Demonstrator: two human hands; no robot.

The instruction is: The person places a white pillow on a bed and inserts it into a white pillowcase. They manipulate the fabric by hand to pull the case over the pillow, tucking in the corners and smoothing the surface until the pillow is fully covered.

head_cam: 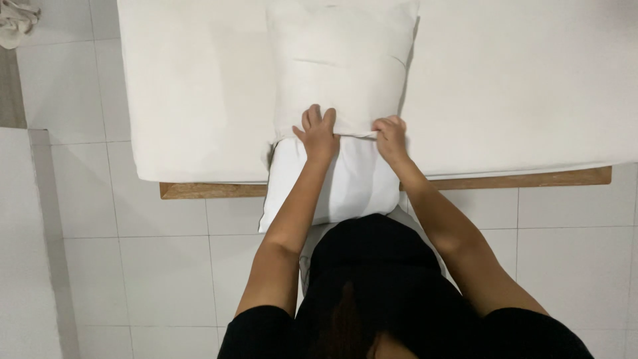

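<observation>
The person stood at the near edge of the bed [518, 100], both bare arms stretched forward over the tiled floor [166, 266]. A white pillow [355, 183] lay across that edge, its near end hanging past the wooden frame [518, 178] toward the person's body. Its far end was inside a cream pillowcase [339, 66] that lay flat on the sheet.

The left hand [318, 131] was closed on the open hem of the pillowcase, fingers curled over the top and thumb beneath. The right hand [391, 135] was closed in a near fist on the same hem, just to the side. Both hands sat at the line where case met pillow.

In my judgement the step in hand was drawing the case down over the pillow, roughly half done. The next move called for an even pull on both sides of the hem toward the body, with the pillow kept from sliding off the edge.

Farther off, a crumpled cloth [16, 23] lay on the floor at the far left corner.
</observation>
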